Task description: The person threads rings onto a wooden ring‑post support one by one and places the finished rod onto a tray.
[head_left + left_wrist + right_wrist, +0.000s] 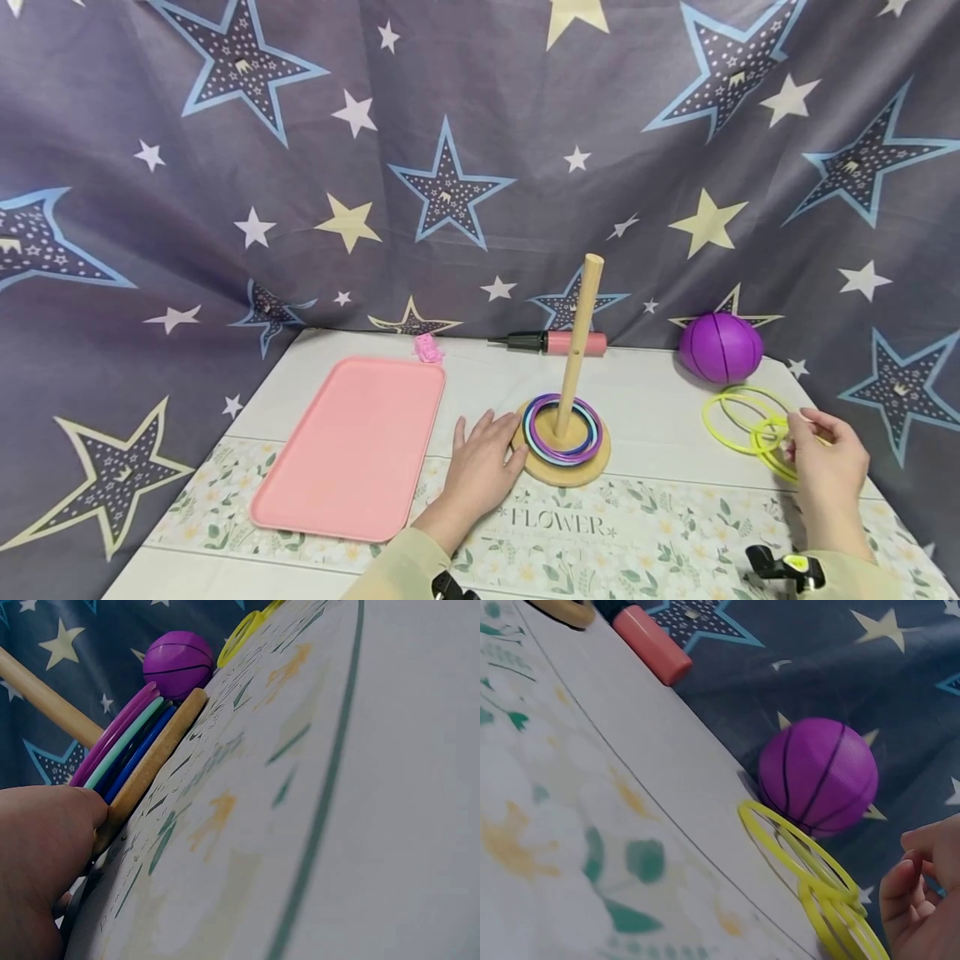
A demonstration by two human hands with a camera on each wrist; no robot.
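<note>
My left hand lies at the left side of the round wooden base, fingers stretched forward and thumb at its rim. From that base rises a wooden post, leaning a little in the head view. Around the foot of the post are several rings in purple, mint and blue. Over at the right, my right hand hovers by several yellow rings that overlap on the table. Its fingers are loosely bent, and in the right wrist view no ring runs between them.
A purple ball sits at the back right behind the yellow rings. The red and black hand pump lies along the back edge. At left is a pink tray, with a small pink toy beyond its far corner. A star-patterned curtain hangs behind.
</note>
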